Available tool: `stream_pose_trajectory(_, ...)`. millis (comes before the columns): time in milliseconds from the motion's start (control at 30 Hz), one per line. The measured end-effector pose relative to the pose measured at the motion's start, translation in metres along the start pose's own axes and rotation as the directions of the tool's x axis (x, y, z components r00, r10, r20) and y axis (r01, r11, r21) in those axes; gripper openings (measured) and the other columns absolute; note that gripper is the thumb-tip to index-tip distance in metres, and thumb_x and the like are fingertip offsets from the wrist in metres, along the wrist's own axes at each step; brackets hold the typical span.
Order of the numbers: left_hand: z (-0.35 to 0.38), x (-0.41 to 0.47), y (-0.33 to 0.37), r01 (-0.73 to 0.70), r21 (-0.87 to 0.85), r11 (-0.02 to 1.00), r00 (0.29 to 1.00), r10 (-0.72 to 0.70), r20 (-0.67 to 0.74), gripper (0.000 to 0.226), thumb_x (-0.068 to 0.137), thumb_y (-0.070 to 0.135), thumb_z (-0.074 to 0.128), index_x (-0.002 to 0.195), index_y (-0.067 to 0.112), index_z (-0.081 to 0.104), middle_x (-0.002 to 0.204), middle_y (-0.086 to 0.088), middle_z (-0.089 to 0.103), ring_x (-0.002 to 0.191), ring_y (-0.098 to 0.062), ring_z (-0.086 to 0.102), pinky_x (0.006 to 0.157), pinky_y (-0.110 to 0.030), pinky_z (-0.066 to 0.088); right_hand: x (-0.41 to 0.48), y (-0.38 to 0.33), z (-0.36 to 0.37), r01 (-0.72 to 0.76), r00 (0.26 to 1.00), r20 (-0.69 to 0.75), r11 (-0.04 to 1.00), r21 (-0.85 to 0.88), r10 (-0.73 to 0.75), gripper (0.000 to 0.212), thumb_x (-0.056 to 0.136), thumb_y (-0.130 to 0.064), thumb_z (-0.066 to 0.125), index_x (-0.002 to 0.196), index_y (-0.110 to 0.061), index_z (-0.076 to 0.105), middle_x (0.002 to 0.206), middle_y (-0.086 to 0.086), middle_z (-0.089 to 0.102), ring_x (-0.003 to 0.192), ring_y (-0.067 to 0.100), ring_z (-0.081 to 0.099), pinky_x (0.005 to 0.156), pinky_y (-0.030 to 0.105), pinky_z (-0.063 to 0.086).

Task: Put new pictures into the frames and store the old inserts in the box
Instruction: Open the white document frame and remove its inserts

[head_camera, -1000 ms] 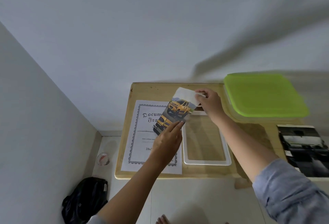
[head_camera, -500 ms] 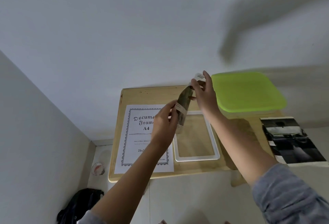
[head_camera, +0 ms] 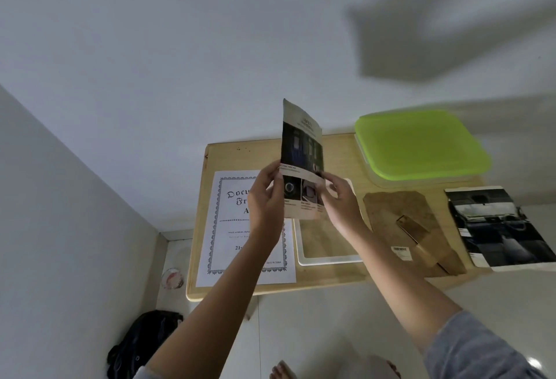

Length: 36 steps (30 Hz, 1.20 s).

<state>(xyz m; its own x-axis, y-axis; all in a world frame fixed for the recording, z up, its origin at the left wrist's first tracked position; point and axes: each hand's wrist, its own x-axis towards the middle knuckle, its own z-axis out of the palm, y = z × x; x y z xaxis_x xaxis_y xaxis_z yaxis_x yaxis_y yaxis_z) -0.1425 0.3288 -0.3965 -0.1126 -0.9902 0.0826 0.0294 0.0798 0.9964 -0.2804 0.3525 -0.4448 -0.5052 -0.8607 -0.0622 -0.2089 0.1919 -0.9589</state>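
Wooden table point(head_camera: 337, 144) against white wall; left hand point(head_camera: 266, 201) and right hand point(head_camera: 340, 204) pinch printed picture point(head_camera: 301, 150) upright above white frame point(head_camera: 328, 259).

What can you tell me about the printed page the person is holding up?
The printed page is a thin paper sheet, held upright in the air over the wooden table, slightly curved. Its facing side has a pale top margin with a small heading, a large dark photo below, then a row of small pictures with caption text. The left hand grips its lower left edge and the right hand pinches its lower right edge. Nothing else touches it.
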Motion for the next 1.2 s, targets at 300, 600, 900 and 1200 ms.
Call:
stream_pose_trajectory(300, 0.002, -0.008, -0.069, 0.25, 0.087, 0.964, 0.966, -0.254, 0.043, 0.021, 0.095, 0.009, 0.046, 0.112, 0.016, 0.057, 0.098, -0.002, 0.066, 0.084, -0.011, 0.065, 0.066, -0.026, 0.057, -0.003, 0.045, -0.051, -0.249, 0.968, -0.017, 0.965, -0.086, 0.249, 0.043, 0.085, -0.013, 0.064, 0.126, -0.013, 0.051, 0.117, 0.001, 0.053, 0.095, 0.009, 0.051, 0.068, 0.014, 0.04)
stream_pose_trajectory(600, 0.026, -0.024, -0.133, 0.286, 0.518, 0.806, 0.938, -0.346, 0.021, 0.035, 0.095, 0.014, 0.048, 0.129, 0.011, 0.05, 0.109, -0.002, 0.046, 0.092, -0.013, 0.052, 0.071, -0.019, 0.051, 0.002, 0.082, -0.077, -0.212, 0.963, 0.072, 0.897, -0.387, 0.259, 0.038, 0.082, -0.013, 0.066, 0.117, -0.014, 0.05, 0.094, 0.002, 0.055, 0.084, 0.015, 0.054, 0.064, 0.018, 0.04)
stream_pose_trajectory(900, 0.033, -0.029, -0.151, 0.114, 0.709, 0.696, 0.949, -0.287, 0.129, 0.053, 0.092, 0.015, 0.051, 0.142, 0.01, 0.033, 0.126, -0.007, 0.034, 0.116, -0.018, 0.037, 0.094, -0.025, 0.039, 0.006, 0.097, -0.082, 0.045, 0.98, 0.168, 0.71, -0.703, 0.104, 0.039, 0.087, -0.027, 0.059, 0.122, -0.013, 0.049, 0.116, 0.002, 0.042, 0.106, 0.02, 0.049, 0.077, 0.023, 0.038)
stream_pose_trajectory(1200, 0.037, -0.024, -0.153, 0.111, 0.696, 0.709, 0.968, -0.235, 0.085, 0.05, 0.091, 0.015, 0.054, 0.138, 0.011, 0.038, 0.119, -0.009, 0.043, 0.109, -0.021, 0.044, 0.095, -0.032, 0.041, 0.009, 0.102, -0.052, 0.432, 0.869, 0.493, 0.547, -0.717, -0.041, 0.053, 0.088, -0.037, 0.055, 0.135, -0.018, 0.04, 0.139, 0.004, 0.038, 0.13, 0.021, 0.036, 0.104, 0.033, 0.037)
